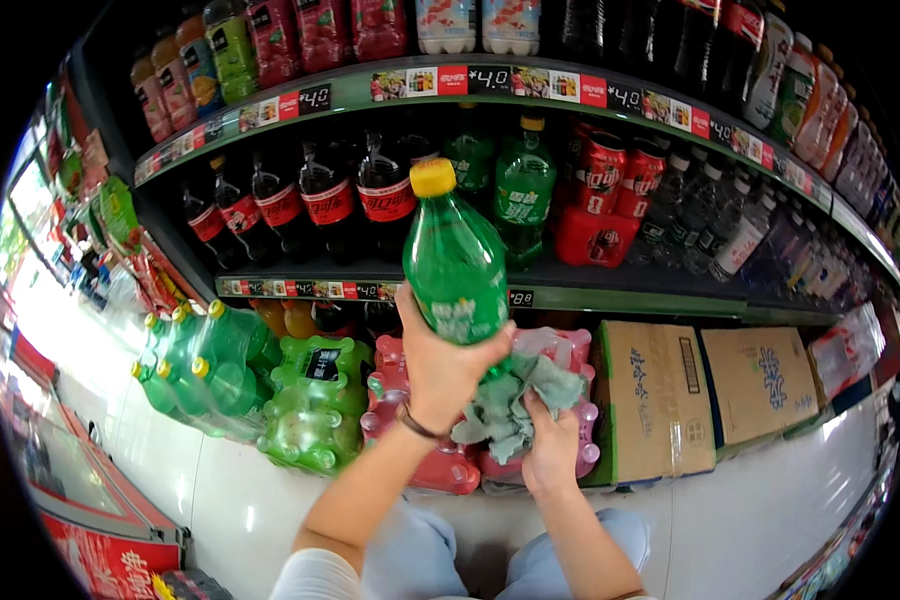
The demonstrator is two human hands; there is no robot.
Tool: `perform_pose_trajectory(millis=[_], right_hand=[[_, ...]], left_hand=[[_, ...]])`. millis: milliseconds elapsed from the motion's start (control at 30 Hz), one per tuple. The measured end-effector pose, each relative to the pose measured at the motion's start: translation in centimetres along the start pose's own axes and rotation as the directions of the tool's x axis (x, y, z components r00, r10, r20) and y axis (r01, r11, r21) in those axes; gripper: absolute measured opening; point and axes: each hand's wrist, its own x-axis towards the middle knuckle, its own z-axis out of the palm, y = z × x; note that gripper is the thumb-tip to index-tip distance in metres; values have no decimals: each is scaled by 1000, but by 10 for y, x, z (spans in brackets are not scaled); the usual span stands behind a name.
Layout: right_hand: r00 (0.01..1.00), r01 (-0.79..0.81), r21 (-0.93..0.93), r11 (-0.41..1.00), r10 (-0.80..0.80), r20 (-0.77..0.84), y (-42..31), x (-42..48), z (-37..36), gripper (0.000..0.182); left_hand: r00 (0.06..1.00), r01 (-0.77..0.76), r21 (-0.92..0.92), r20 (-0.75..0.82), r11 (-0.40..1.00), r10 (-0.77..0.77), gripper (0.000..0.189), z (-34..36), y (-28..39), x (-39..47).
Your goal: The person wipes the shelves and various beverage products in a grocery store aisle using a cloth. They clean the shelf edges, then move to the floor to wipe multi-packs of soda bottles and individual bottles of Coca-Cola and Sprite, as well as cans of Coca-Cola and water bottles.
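A large green plastic soda bottle (456, 247) with a yellow cap stands up from my left hand (442, 364), whose fingers wrap its lower part. Gripped in my right hand (553, 442) is a crumpled grey-green cloth (514, 401), bunched beside and below the bottle's base. Behind the held bottle, the middle shelf (450, 289) bears cola bottles (384, 191) on the left. Another green bottle (525, 187) stands upright on that shelf, right of the held one, near red cola cans (600, 176).
Shrink-wrapped packs of green bottles (202, 367), a light-green pack (316, 405) and pink packs (439, 465) line the floor below the shelf. Cardboard boxes (656, 405) stand to the right. An upper shelf (435, 81) holds more drinks. A red-fronted case (112, 555) is at lower left.
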Motion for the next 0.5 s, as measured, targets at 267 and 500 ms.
perform_pose_trajectory(millis=[267,500], right_hand=[[978,-204,113,972,196,76,10,24,-41,26],[938,-337,196,921,311,153,1,30,-50,30]], left_hand=[[985,-169,223,6,960,172,84,20,-61,86],[952,-281,292,-34,914,303,87,45,-92,132]])
